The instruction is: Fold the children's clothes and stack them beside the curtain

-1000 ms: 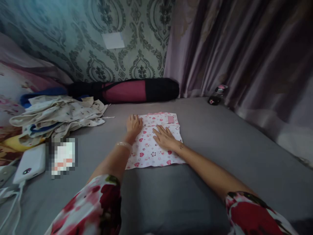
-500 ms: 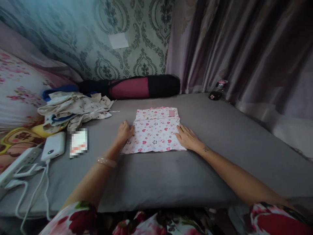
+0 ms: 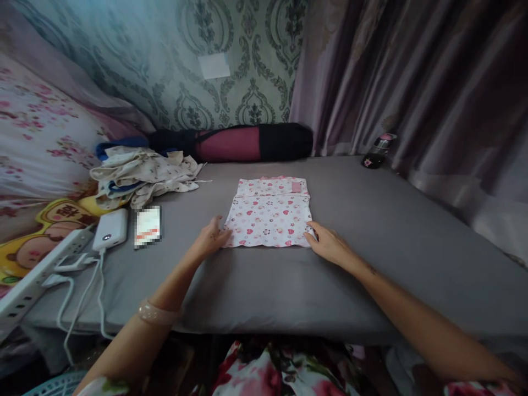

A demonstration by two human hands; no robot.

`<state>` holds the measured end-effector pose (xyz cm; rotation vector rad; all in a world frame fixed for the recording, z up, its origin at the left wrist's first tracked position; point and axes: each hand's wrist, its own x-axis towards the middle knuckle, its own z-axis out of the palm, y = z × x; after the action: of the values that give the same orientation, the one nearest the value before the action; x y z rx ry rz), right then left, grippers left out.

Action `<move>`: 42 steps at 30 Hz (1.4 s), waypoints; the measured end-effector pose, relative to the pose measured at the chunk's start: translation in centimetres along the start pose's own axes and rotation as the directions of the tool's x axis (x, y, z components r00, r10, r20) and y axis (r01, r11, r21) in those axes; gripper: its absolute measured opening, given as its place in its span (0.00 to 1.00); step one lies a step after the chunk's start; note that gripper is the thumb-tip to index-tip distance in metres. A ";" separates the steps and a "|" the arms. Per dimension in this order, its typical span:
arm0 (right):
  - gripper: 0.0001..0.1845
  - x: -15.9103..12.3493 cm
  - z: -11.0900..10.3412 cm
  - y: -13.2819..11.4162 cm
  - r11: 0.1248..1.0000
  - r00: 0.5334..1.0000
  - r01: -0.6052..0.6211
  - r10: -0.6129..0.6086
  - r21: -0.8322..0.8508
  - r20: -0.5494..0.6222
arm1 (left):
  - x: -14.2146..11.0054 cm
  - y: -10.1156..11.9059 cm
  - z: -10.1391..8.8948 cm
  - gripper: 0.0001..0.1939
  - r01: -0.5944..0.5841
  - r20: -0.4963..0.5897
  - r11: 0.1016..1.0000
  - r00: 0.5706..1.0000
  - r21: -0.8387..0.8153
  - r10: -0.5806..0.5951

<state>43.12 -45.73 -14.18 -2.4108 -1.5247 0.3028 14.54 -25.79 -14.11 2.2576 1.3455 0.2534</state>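
Observation:
A small folded white garment with pink hearts (image 3: pixel 270 213) lies flat on the grey bed sheet (image 3: pixel 371 220). My left hand (image 3: pixel 211 240) rests at its near left corner, fingers together, touching the cloth's edge. My right hand (image 3: pixel 328 243) is at the near right corner, fingers on the hem. Whether either hand pinches the cloth I cannot make out.
A heap of cream printed clothes (image 3: pixel 144 173) lies at the back left. A black and maroon rolled bag (image 3: pixel 247 143) sits along the wall. A white power bank (image 3: pixel 110 229), a card (image 3: pixel 147 225) and a power strip (image 3: pixel 37 269) with cables lie left. A bottle (image 3: pixel 377 151) stands by the curtain.
Both hands slid back from the top and middle of the garment to its two near corners. The camera pulled back and turned left.

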 end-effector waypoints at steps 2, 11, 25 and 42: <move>0.25 -0.6 -0.3 0.0 0.998 1.000 0.003 -0.004 0.060 0.018 | -0.9 0.0 -0.6 0.36 -0.021 0.065 0.996 0.998 -0.092 0.027; 0.23 -2.1 -0.3 1.2 0.970 0.988 0.135 -0.148 0.201 0.049 | -2.8 -0.7 -1.7 0.28 -0.038 0.160 0.955 0.983 -0.294 0.089; 0.14 1.4 -0.8 0.3 0.983 0.955 0.064 -0.010 0.174 -0.295 | 1.1 -0.4 -1.9 0.13 -0.244 -0.274 0.966 0.938 -0.090 0.212; 0.16 13.6 0.0 0.4 0.937 0.905 -0.200 0.289 0.287 -0.314 | 12.4 2.0 0.3 0.08 -0.065 -0.411 0.949 0.909 -0.308 -0.071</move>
<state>49.18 -33.59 -14.75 -2.3010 -0.9669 0.0941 22.40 -15.96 -14.52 1.9934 1.3912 0.9309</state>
